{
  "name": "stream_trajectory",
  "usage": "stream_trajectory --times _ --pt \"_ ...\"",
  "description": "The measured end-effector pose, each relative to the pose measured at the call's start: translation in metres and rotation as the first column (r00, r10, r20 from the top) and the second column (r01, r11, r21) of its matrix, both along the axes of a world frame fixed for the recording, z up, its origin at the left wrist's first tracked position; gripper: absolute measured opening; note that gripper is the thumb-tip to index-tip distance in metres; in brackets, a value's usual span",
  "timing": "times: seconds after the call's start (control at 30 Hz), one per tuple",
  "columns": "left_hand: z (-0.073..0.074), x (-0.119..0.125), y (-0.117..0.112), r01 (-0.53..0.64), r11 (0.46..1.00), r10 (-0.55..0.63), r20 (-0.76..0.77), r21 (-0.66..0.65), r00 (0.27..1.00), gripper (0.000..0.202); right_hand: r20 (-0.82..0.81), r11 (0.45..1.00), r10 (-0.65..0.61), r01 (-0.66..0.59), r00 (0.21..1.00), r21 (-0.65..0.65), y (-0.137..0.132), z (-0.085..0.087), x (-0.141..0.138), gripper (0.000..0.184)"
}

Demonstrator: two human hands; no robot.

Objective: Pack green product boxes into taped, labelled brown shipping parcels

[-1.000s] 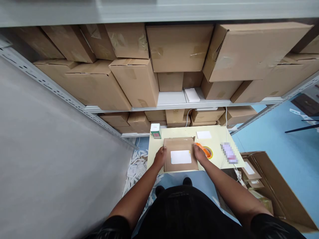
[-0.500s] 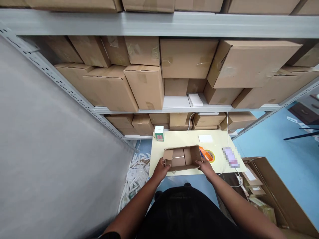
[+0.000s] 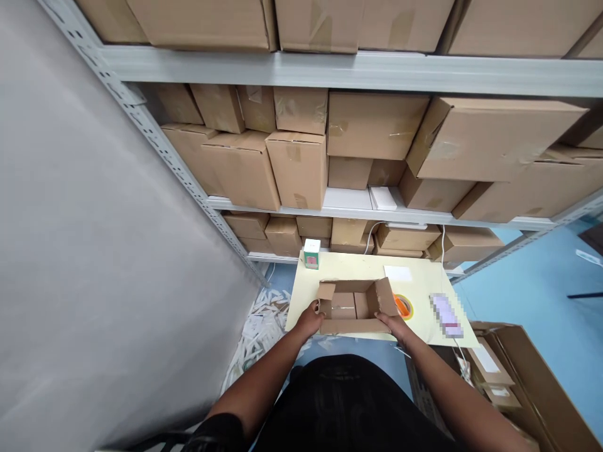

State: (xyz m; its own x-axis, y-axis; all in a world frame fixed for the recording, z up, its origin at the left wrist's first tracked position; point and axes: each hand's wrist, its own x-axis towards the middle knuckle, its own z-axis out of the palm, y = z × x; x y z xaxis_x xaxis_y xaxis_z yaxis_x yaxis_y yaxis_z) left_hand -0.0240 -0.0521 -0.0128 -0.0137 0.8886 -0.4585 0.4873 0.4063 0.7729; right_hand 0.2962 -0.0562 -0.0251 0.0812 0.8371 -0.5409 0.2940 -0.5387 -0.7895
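Note:
An open cardboard box (image 3: pixel 355 326) is held between my two hands over the front part of the pale yellow table (image 3: pixel 301 295). Its top faces up, and the inside shows bare cardboard with a strip of tape on the bottom. My left hand (image 3: pixel 310 318) grips the left end, thumb near the rim. At the right end, my right hand (image 3: pixel 393 322) closes on the lower corner. Just beyond that end lies a roll of tape (image 3: pixel 409 307) with an orange item (image 3: pixel 401 306) inside or against it. A small green and white box (image 3: pixel 311 253) stands at the table's back left.
Shelves packed with cardboard boxes (image 3: pixel 377 125) rise behind the table. On the table are a white card (image 3: pixel 397 274) and a blurred phone-like item (image 3: pixel 446 316) with a cable. White scraps (image 3: pixel 264 320) cover the floor at left. A large open carton (image 3: pixel 541 376) stands at right.
My view has shifted, so the scene sits lower and further right. The box has tipped slightly, showing more of its near flap. Both hands keep their hold.

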Motion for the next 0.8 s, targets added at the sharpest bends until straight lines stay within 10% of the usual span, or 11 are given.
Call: stream_trajectory --times 0.17,0.33,0.53,0.8 --pt "0.013 0.022 -0.031 -0.141 0.989 0.143 -0.03 0.054 0.989 0.052 0.158 0.991 0.086 -0.1 0.984 0.086 0.026 -0.001 0.027 0.062" --pt "0.034 0.047 -0.079 -0.405 0.902 0.384 0.152 0.152 0.911 0.055 0.296 0.926 0.314 -0.36 0.902 0.113 0.06 0.038 0.037 0.048" --pt "0.063 0.06 -0.148 -0.755 0.618 0.674 0.347 0.219 0.652 0.06 0.287 0.752 0.525 -0.594 0.802 0.284 0.076 0.074 -0.005 0.046" --pt "0.102 0.048 -0.256 -0.946 0.287 0.764 0.559 0.149 0.32 0.053 0.232 0.54 0.7 -0.714 0.675 0.446 0.029 0.1 -0.091 0.066"
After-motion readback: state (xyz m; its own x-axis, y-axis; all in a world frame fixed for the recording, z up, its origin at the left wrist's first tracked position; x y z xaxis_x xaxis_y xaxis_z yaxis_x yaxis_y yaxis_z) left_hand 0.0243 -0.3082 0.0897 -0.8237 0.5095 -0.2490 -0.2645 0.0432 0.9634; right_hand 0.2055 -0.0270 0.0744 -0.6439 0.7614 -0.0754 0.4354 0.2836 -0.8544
